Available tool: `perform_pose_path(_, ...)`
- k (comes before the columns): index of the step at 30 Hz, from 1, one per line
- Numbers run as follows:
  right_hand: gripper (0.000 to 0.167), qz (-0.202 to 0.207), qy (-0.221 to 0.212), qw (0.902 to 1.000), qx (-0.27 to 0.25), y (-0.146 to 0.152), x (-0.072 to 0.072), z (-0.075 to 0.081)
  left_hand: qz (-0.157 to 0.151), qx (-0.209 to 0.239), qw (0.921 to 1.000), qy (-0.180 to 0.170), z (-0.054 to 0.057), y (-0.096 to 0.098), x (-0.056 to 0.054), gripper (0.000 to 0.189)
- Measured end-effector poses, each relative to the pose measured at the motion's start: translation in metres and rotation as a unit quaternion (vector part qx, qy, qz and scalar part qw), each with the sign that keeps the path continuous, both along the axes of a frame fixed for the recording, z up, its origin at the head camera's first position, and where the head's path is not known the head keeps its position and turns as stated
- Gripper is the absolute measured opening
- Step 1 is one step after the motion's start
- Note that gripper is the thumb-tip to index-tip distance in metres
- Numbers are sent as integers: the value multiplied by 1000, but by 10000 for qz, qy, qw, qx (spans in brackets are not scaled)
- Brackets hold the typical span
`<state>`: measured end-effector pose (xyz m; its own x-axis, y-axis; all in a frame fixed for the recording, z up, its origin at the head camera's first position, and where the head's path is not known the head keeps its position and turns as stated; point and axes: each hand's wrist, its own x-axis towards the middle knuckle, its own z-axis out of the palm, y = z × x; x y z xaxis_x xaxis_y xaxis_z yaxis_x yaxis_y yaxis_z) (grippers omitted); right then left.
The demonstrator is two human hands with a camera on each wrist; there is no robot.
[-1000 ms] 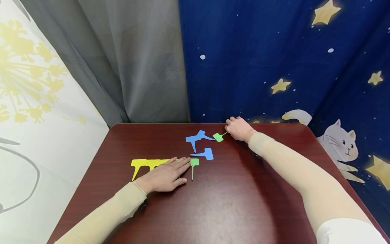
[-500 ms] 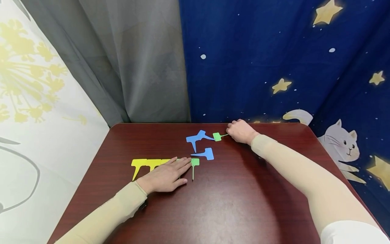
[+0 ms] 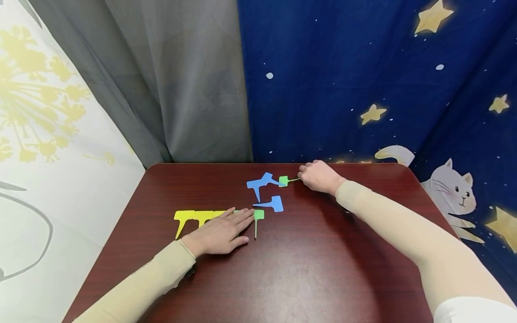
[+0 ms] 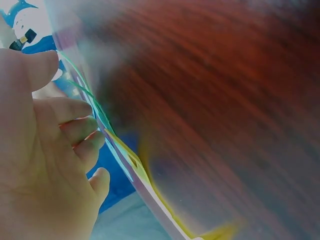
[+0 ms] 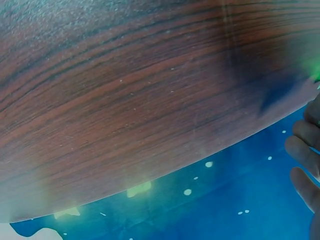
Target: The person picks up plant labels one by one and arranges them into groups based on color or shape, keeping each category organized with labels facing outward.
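In the head view my left hand [image 3: 220, 231] lies with fingers straight over a row of T-shaped plant labels, partly hiding it. Yellow plant labels [image 3: 183, 215] show at the row's left, and a green plant label [image 3: 259, 214] stands out past my fingertips, stem toward me. My right hand [image 3: 319, 176], near the far edge, pinches the stem of another green plant label [image 3: 283, 181], whose head points left. That head meets the tip of a blue plant label in the overlapping blue pair [image 3: 260, 181]. The right wrist view shows only curled fingers [image 5: 305, 145] at its edge.
A single blue plant label [image 3: 276, 204] lies between the row and the blue pair, stem pointing left. The dark red wooden table [image 3: 307, 269] ends at a grey curtain [image 3: 202, 89] and a blue starry curtain [image 3: 323, 89].
My right hand has turned the green plant label from slanted to nearly level and shifted it left, to the blue label's tip. My left hand stays in place.
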<state>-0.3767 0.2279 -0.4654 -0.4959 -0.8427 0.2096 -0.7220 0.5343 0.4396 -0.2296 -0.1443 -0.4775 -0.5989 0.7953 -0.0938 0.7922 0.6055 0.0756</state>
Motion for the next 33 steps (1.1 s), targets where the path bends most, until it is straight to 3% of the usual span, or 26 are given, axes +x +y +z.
perform_pose_path(16, 15, 319, 387, 9986, -181, -5, 16, 20, -51, 25, 10000, -6, -3, 1, 0, 68)
perform_pose_path(33, 5, 325, 107, 9890, -1439, -21, 54, 40, -12, -50, 10000, -22, -3, 3, 2, 70)
